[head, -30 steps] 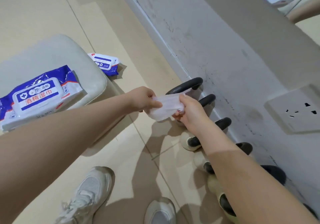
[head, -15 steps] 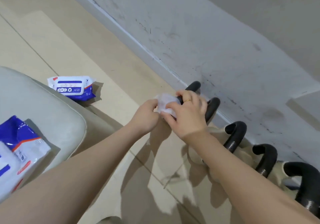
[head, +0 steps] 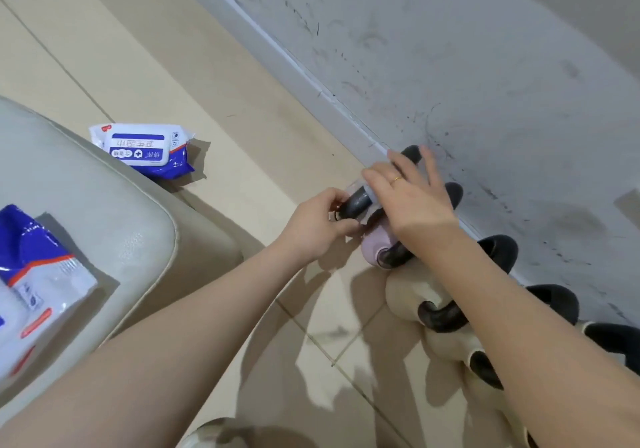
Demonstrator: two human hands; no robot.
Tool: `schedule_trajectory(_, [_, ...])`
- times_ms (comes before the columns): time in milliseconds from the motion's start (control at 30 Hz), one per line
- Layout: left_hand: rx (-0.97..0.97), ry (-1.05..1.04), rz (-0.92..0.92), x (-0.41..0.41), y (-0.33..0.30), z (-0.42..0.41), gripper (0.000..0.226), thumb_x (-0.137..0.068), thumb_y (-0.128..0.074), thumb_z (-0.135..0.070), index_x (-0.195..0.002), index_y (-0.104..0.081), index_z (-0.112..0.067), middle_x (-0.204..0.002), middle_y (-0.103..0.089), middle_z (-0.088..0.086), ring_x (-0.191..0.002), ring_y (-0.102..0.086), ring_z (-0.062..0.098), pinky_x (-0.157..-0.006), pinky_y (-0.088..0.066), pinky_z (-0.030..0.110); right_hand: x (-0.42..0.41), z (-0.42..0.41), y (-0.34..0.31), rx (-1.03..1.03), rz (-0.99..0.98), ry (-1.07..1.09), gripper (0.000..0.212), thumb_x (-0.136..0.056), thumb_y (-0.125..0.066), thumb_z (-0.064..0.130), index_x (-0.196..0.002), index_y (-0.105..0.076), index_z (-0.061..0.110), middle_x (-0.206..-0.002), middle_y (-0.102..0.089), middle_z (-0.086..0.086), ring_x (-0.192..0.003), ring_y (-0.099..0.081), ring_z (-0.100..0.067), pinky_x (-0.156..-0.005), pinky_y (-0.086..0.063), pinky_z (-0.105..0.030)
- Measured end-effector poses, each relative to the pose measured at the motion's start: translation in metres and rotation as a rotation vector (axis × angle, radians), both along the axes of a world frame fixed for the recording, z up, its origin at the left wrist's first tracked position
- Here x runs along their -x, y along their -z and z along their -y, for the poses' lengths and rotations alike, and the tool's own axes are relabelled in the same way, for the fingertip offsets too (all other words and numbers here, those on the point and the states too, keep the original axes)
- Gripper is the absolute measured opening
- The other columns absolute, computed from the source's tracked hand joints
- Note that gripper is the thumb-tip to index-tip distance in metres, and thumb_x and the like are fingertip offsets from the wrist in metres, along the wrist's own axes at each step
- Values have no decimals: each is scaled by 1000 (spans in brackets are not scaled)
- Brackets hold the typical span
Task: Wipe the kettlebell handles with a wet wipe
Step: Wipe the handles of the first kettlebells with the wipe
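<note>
Head view: your left hand (head: 317, 224) pinches the wet wipe (head: 360, 184) round the farthest kettlebell handle (head: 356, 201) by the wall (head: 450, 66); your right hand (head: 414, 198), fingers straight, rests over it.

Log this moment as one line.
stage: wiping first handle | left hand: holds wipe on kettlebell handle | right hand: fingers spread over it

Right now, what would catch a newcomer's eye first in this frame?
The two hands meet at the first kettlebell handle by the scuffed wall: the left hand grips its near end, and the right hand lies spread over the top. A row of black-handled kettlebells runs along the wall, and a blue and white wipes pack lies on the floor to the left.
</note>
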State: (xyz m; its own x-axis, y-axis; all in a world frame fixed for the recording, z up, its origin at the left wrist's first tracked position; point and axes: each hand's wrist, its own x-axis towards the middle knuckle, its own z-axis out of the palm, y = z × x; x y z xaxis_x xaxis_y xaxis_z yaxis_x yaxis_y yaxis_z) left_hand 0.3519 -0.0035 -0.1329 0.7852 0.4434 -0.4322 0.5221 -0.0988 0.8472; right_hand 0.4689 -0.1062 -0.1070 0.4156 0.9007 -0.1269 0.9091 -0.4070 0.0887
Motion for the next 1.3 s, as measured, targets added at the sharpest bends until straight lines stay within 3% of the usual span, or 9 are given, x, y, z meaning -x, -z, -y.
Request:
schedule_trajectory(100, [-40, 5, -3, -2, 0, 1, 31, -78, -68, -15, -109, -60, -11, -111, -67, 8, -106, -59, 22, -92, -45, 32, 7, -7, -5, 85, 4, 88, 46, -81, -47, 14, -126, -37, 15, -141, -36, -3, -144, -3, -25, -108, 22, -44])
schedule_trajectory(233, [-109, 49, -23, -4, 0, -2, 28, -79, -68, -19, -105, -63, -9, -107, -69, 7, -103, -60, 20, -85, -43, 26, 19, -15, 1, 205, 53, -152, 42, -81, -42, 11, -123, -38, 10, -131, -44, -10, -140, -16, -31, -112, 16, -47])
schedule_trajectory(400, [-153, 93, -44, -5, 0, -5, 34, -79, -68, -20, -113, -63, -15, -112, -69, 4, -107, -61, 18, -92, -44, 28, -5, -18, -10, 180, 47, 96, 43, -80, -45, 2, -121, -39, 11, -138, -40, -10, -142, -10, -30, -113, 9, -51])
schedule_trajectory(567, [-173, 79, -27, -4, 1, -3, 33, -78, -70, -22, -109, -64, -13, -110, -70, 5, -105, -63, 18, -90, -46, 31, 5, -19, -6, 202, -13, -222, 42, -80, -22, 15, -115, -43, 11, -119, -49, -10, -130, -30, -30, -116, 4, -45])
schedule_trajectory(767, [-146, 69, -36, -5, 0, -4, 31, -78, -69, -19, -108, -64, -15, -109, -70, 2, -106, -61, 16, -91, -45, 27, -29, -14, 4, -49, -118, 184, 33, -91, -37, 1, -121, -44, 12, -134, -44, -8, -140, -17, -26, -117, -7, -37])
schedule_trajectory(933, [-47, 98, -90, -21, -12, -9, 62, -67, -75, -28, -124, -53, -18, -125, -60, 1, -117, -55, 19, -99, -44, 35, -26, -11, 7, -15, -251, 138, 34, -92, -35, 2, -124, -41, 14, -145, -33, -4, -145, -2, -21, -116, -9, -31])
schedule_trajectory(1100, [-174, 30, -55, -45, -25, 0, 40, -70, -67, -35, -102, -60, -11, -91, -65, 4, -83, -58, 23, -65, -44, 24, -35, -15, 8, -171, -298, 440, 40, -87, -39, -4, -122, -42, 14, -138, -37, -5, -133, -29, -23, -105, -29, -32])
schedule_trajectory(1233, [-141, 117, -95, -43, -23, -5, 18, -79, -67, -28, -91, -64, -14, -66, -54, -3, -60, -46, 15, -49, -32, 15, -23, -13, 5, -12, -315, 211, 51, -83, -53, 8, -130, -35, 17, -146, -28, -1, -143, -6, -20, -116, -9, -33])
schedule_trajectory(1300, [-168, 154, -98, -41, -24, -7, 16, -81, -65, -28, -76, -60, -14, -56, -47, -4, -54, -40, 15, -44, -29, 15, -29, -10, 6, 42, -315, 105, 54, -79, -60, 15, -128, -38, 19, -142, -32, -1, -141, -12, -21, -114, -7, -29])
